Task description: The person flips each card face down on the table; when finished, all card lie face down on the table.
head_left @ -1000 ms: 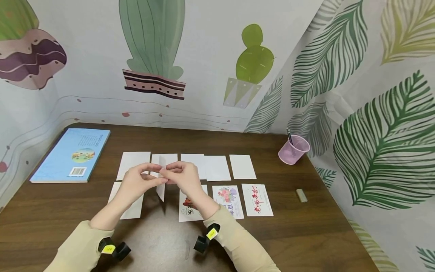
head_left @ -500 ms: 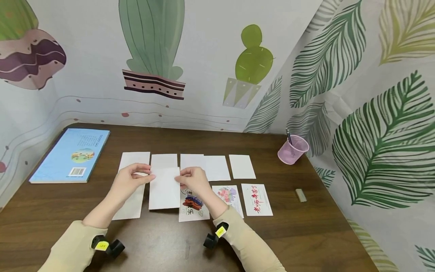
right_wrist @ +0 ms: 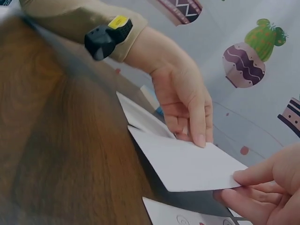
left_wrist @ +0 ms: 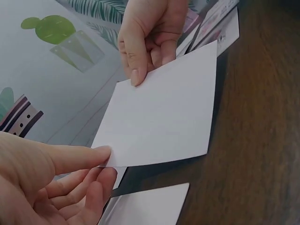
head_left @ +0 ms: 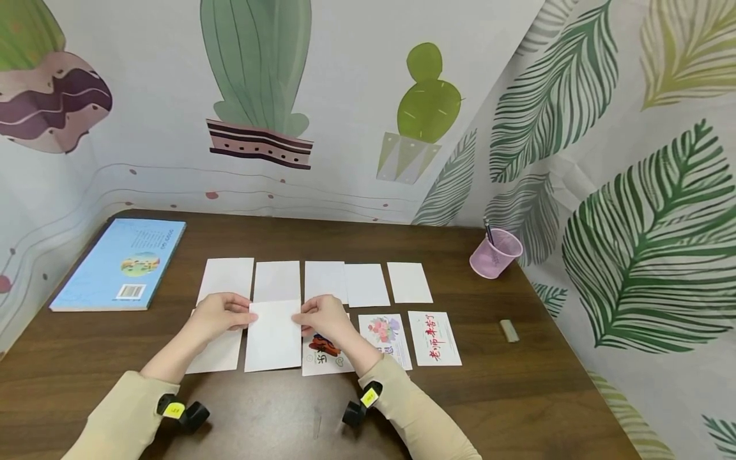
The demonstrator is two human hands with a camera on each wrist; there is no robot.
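White, blank and rectangular, a paper card [head_left: 273,335] is held just above a dark brown wood-grain table [head_left: 259,415]. The left hand [head_left: 214,317] pinches its left edge between thumb and fingers; the right hand [head_left: 329,319] pinches its right edge likewise. Another blank white card [head_left: 215,358] lies to its left, a white card with printed black characters [head_left: 329,362] to its right.
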